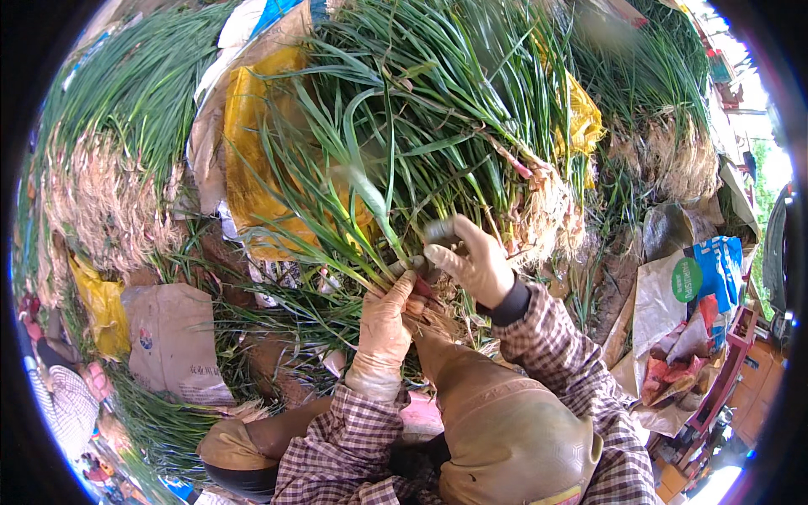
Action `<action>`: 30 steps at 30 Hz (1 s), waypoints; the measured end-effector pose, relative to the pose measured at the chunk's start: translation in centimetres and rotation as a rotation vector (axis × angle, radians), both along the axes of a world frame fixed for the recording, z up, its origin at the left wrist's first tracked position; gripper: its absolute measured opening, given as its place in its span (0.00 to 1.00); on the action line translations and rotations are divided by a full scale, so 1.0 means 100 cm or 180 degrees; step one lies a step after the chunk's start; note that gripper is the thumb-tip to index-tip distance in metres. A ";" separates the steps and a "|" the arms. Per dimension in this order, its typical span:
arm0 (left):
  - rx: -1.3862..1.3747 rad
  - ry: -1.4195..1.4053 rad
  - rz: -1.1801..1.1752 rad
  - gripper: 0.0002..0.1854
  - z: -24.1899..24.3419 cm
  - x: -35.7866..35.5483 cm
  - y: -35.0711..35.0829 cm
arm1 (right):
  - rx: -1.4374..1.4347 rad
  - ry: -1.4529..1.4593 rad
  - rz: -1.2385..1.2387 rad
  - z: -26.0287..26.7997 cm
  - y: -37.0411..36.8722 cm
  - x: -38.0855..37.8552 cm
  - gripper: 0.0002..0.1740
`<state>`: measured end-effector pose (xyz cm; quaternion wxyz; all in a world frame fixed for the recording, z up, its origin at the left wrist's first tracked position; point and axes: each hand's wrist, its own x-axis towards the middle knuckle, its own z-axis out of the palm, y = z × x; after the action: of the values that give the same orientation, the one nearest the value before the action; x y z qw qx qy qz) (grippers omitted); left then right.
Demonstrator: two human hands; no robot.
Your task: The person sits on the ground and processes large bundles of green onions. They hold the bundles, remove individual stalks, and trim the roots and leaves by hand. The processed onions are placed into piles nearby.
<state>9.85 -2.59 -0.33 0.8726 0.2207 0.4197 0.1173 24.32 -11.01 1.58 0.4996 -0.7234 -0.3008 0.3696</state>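
Observation:
Scallions with long green leaves (353, 233) are gripped near their base in my gloved left hand (385, 322). Their reddish bulb ends (421, 289) and pale roots (435, 319) point towards my raised knee. Just right of them is my gloved right hand (480, 259), its thumb and index finger apart and nothing plainly held. A blurred grey band (440, 231) shows at the index fingertip; it looks like a wrapping. Beyond both hands lies a large heap of scallions (435, 113) on yellow plastic sheeting (246, 126), roots (543, 214) at the right.
More scallion piles lie at the far left (139, 107) and far right (650, 76). A printed paper sack (173, 341) lies left, and a white and blue bag (663, 303) right. My brown-covered knee (505, 423) rises close below my hands. Another person (66, 391) is at the left rim.

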 end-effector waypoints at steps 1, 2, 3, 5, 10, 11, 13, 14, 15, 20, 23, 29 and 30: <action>0.0068 -0.0030 -0.0073 0.07 0.002 0.000 0.001 | 0.0195 0.0538 -0.0139 -0.006 0.007 0.001 0.33; 0.0192 0.0105 -0.0171 0.06 0.008 0.002 0.000 | 0.0324 0.1590 -0.0169 -0.013 0.013 -0.002 0.40; 0.0282 0.0238 -0.0256 0.06 0.013 0.002 -0.001 | 0.0623 0.1456 -0.0143 -0.024 0.022 -0.011 0.36; 0.0455 0.0497 -0.0434 0.06 0.018 0.002 -0.002 | 0.0275 0.1279 0.0017 -0.032 0.025 -0.014 0.28; 0.0128 0.0395 -0.0299 0.08 0.025 -0.007 0.000 | -0.0100 0.0565 0.0098 -0.019 0.019 -0.024 0.09; 0.0024 0.0358 -0.0289 0.08 0.026 -0.008 0.000 | 0.0109 -0.0243 0.0223 -0.025 0.017 -0.022 0.08; -0.0190 0.0275 -0.0275 0.09 0.028 -0.012 -0.001 | 0.0516 -0.1870 0.0470 -0.042 0.012 -0.017 0.07; -0.0186 0.0120 -0.0393 0.11 0.024 -0.015 -0.001 | 0.0445 -0.1802 -0.0010 -0.049 0.011 -0.021 0.06; -0.0091 0.0308 -0.0396 0.11 0.031 -0.016 -0.001 | -0.0197 -0.0988 -0.0243 -0.044 0.010 -0.020 0.06; 0.0125 0.0690 -0.0160 0.10 0.031 -0.027 0.006 | 0.0706 0.0311 -0.0804 -0.049 -0.028 -0.004 0.11; 0.0561 0.0911 -0.0291 0.09 0.020 -0.040 0.015 | 0.0658 0.1491 -0.1051 -0.027 -0.042 0.004 0.08; 0.1100 0.1061 -0.0438 0.09 0.017 -0.041 0.003 | -0.0759 -0.1480 0.1487 -0.016 -0.041 -0.026 0.29; 0.1189 0.1132 -0.0466 0.09 0.017 -0.041 0.000 | -0.0373 -0.1359 0.0915 -0.013 -0.028 -0.027 0.30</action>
<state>5.75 -2.59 1.40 0.7354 0.4249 0.5203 0.0887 21.59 -13.82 0.26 0.3244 -0.7626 -0.4771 0.2926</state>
